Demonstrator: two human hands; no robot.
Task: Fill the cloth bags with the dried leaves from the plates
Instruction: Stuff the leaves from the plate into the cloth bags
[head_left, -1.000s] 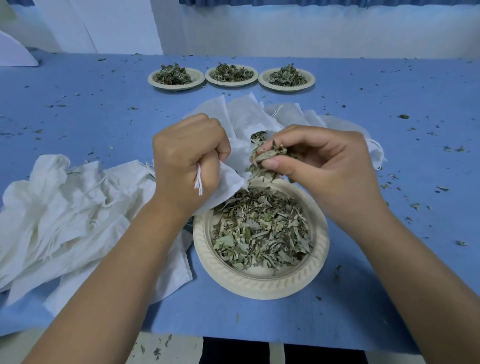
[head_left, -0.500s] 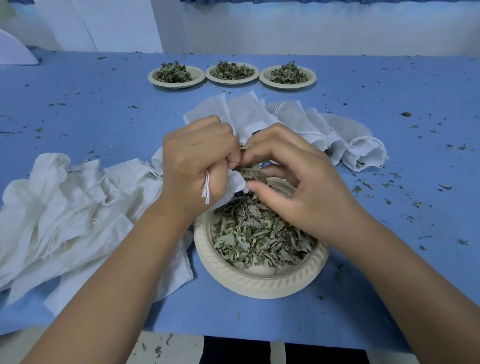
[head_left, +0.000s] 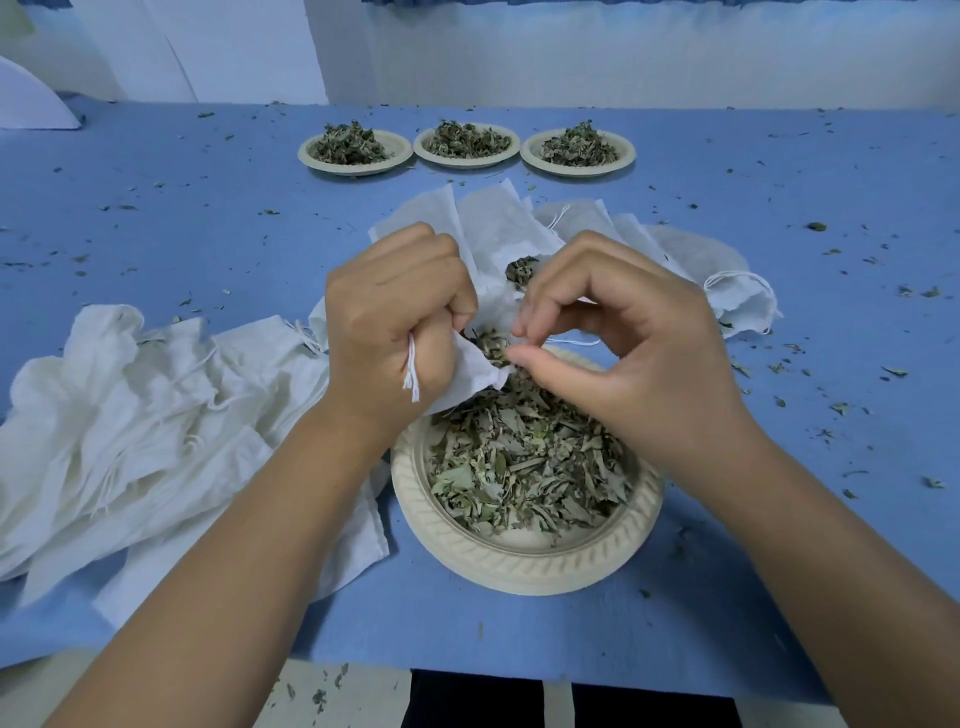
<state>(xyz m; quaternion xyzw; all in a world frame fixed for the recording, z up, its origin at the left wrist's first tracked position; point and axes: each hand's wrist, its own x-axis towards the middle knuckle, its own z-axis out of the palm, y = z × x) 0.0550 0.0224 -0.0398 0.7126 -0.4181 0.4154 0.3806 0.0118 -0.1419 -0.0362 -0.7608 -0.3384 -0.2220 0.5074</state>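
Cloth bag (head_left: 467, 375), mouth pointing rt, fisted in L hand (head_left: 392, 322); R hand (head_left: 641, 353) hold unclear.

The cloth bag (head_left: 467, 374) is thin, matt white weave, and its drawstring (head_left: 411, 369) is twisted cord. The plate (head_left: 519, 566) looks like matt beige pressed fibre with a ribbed rim. The dried leaves (head_left: 524, 467) are dull and crinkled. The table cover (head_left: 182, 218) is matt blue.
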